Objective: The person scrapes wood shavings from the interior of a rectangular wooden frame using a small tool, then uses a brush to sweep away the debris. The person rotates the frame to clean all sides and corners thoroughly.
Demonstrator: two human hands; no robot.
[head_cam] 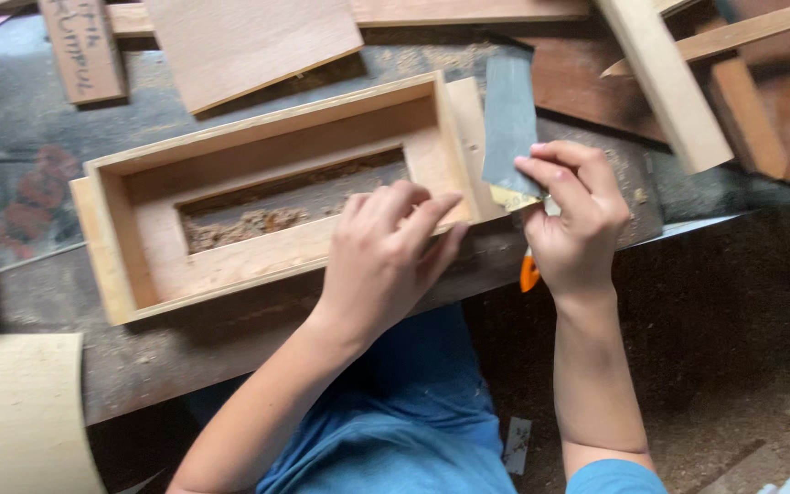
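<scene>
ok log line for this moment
left hand pressing wooden box edge | right hand gripping saw blade at box end

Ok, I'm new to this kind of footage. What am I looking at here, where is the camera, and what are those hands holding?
There is no machine: a person works bare-handed, filmed by one camera worn on their head, looking down. The left hand presses on the near wall of an open wooden box frame lying on a dusty bench. The right hand grips a flat grey saw blade beside the frame's right end; an orange part, perhaps its handle, shows below that hand. Loose boards and offcuts lie behind, sawdust all around.
</scene>
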